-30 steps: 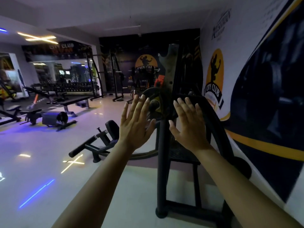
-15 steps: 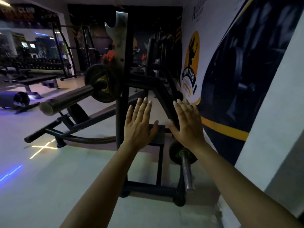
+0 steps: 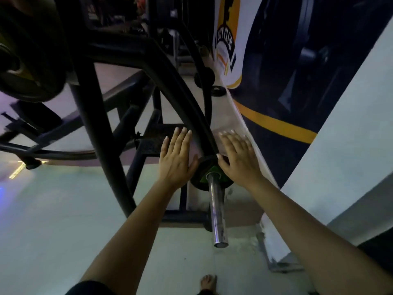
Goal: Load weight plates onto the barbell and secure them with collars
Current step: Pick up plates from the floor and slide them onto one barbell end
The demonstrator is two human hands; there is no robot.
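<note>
A small black weight plate (image 3: 209,174) with a green hub sits on a chrome storage peg (image 3: 217,211) low on the black rack (image 3: 100,128). My left hand (image 3: 176,158) hovers flat at the plate's left edge, fingers spread, holding nothing. My right hand (image 3: 237,158) is flat at the plate's right edge, thumb against its rim, slightly blurred. At the upper left a larger dark plate (image 3: 27,67) sits on the barbell, cut off by the frame edge. No collar is visible.
The rack's curved black tubes (image 3: 180,81) run down behind my hands. A painted wall (image 3: 276,81) stands close on the right, with a white pillar (image 3: 350,145). Another small plate (image 3: 219,90) lies further back. A bare foot (image 3: 208,283) stands on the pale floor.
My view has tipped downward and closer to the low peg. Both open hands have dropped from in front of the rack to either side of the small plate.
</note>
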